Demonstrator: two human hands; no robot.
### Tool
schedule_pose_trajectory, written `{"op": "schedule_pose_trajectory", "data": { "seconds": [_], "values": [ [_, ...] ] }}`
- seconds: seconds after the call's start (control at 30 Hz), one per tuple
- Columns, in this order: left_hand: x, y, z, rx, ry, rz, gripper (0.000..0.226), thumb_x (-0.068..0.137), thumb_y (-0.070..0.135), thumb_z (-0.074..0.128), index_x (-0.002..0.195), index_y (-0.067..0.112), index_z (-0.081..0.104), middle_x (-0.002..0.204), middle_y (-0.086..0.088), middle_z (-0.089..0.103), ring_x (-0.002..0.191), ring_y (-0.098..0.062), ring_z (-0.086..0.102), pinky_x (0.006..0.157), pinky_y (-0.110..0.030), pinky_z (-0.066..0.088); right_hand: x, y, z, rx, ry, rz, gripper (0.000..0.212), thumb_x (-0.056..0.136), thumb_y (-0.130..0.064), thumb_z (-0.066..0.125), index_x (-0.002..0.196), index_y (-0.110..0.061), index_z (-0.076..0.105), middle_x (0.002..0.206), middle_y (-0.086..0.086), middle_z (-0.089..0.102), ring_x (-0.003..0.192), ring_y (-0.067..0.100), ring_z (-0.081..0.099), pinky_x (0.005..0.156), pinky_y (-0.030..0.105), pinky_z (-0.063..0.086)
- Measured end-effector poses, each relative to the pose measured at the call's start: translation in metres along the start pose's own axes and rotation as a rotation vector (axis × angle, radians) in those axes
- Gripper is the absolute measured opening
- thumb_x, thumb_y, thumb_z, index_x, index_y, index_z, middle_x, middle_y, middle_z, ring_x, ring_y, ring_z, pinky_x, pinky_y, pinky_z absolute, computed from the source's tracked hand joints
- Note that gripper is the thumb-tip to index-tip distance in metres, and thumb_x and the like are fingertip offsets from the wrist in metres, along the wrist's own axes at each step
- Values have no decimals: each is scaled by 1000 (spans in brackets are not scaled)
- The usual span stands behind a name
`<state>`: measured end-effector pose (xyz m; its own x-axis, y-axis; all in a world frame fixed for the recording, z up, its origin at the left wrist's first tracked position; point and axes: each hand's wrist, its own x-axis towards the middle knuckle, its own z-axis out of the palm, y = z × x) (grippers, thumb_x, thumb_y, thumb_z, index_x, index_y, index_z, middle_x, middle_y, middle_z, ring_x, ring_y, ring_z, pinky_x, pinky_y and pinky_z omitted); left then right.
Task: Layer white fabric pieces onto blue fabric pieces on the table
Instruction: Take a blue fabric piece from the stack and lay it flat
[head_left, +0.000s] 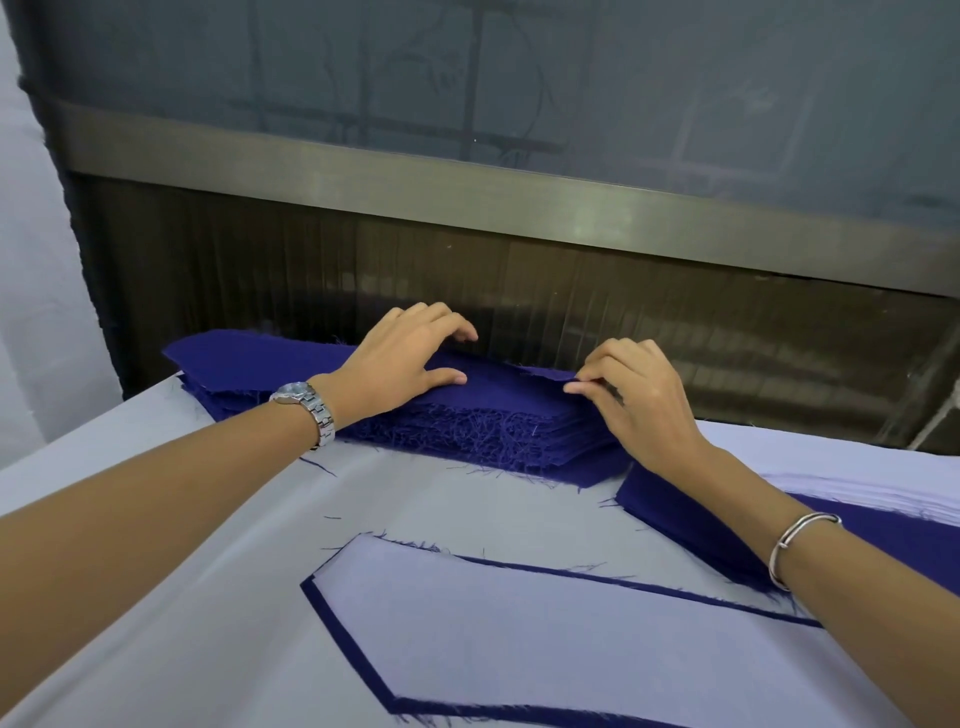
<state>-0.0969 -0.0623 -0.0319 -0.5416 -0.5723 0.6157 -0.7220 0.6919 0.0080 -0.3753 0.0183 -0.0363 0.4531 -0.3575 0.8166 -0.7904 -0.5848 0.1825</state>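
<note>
Blue fabric stack (467, 415) sits far centre on the desk (182, 483).

Head view: left hand (400, 358) rests on the stack top, fingers relaxed, pressing it down. Right hand (639, 400) pinches the right edge of the top blue piece (498, 379). Near side, a white piece (545, 639) lies on a blue one with a blue border showing.

Step looks like peeling off one ply. Press with the left, lift slowly from the edge, and check that only one layer comes. Frayed threads may drag the next one.
</note>
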Motion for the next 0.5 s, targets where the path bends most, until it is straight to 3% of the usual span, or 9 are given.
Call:
{"op": "schedule_pose_trajectory", "data": {
  "seconds": [0.17, 0.37, 0.5],
  "values": [
    [1, -7, 0, 10, -47, 13, 24, 91, 38, 67, 114, 32, 67, 112, 11, 68, 103, -7, 54, 93, -27, 34, -2, 1, 3, -25, -20, -11, 7, 87, -7, 71, 85, -2, 74, 82, 11, 70, 72, 27, 65, 73, 31, 40],
    [-1, -25, -8, 89, -120, -32, 26, 95, 36, 63, 118, 26, 68, 117, 7, 68, 109, -14, 58, 99, -35, 37, -5, 4, 4, -32, 18, -8, 8, 89, -8, 70, 85, -1, 72, 82, 10, 69, 72, 26, 64, 71, 32, 41],
    [-10, -44, -26, 122, -157, -55, 22, 93, 36, 65, 111, 25, 71, 109, 7, 70, 103, -14, 60, 96, -36, 41, -6, 8, 2, -6, 40, 28, 3, 88, -4, 72, 87, -2, 70, 82, 8, 67, 72, 23, 61, 71, 29, 38]
  ]
}}
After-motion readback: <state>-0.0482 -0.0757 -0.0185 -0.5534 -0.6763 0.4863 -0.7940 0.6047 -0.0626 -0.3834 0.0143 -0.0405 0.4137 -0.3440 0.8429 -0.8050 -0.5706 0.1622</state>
